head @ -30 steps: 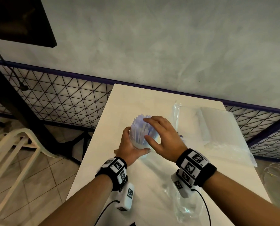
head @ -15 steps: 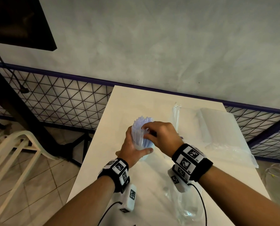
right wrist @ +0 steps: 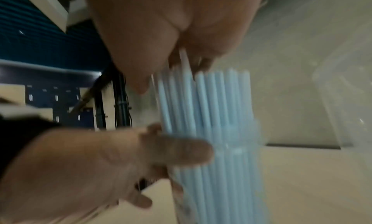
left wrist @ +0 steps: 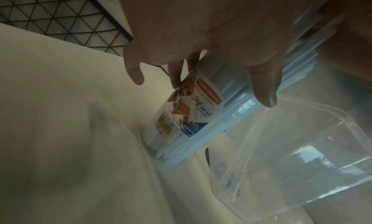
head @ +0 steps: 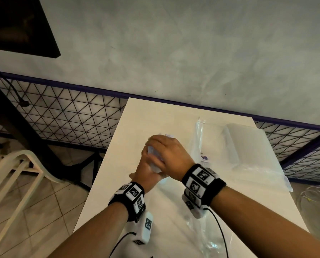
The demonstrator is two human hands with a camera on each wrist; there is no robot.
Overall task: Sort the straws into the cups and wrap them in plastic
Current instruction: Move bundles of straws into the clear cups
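A clear cup [left wrist: 193, 116] with a colourful label stands tilted on the white table [head: 155, 116], packed with pale blue straws [right wrist: 213, 109]. My left hand [head: 145, 171] grips the cup from the left, with its thumb [right wrist: 179, 151] across the cup's side. My right hand [head: 167, 151] sits on top of the bundle with its fingers curled over the straw tips. In the right wrist view it pinches one straw [right wrist: 184, 58] at its top end. In the head view the hands hide nearly all of the cup and only a few straw tips [head: 169, 135] show.
A clear plastic box [left wrist: 302, 155] lies just right of the cup. Flat clear plastic bags [head: 248, 149] lie at the table's far right, a tall clear sleeve [head: 199, 135] stands behind my right hand, and crumpled plastic [head: 203, 235] lies near the front. A white chair [head: 16, 174] is left of the table.
My right hand went from spread fingers around the straws to curled fingers on top of them, covering the bundle. The left hand kept its grip on the cup.
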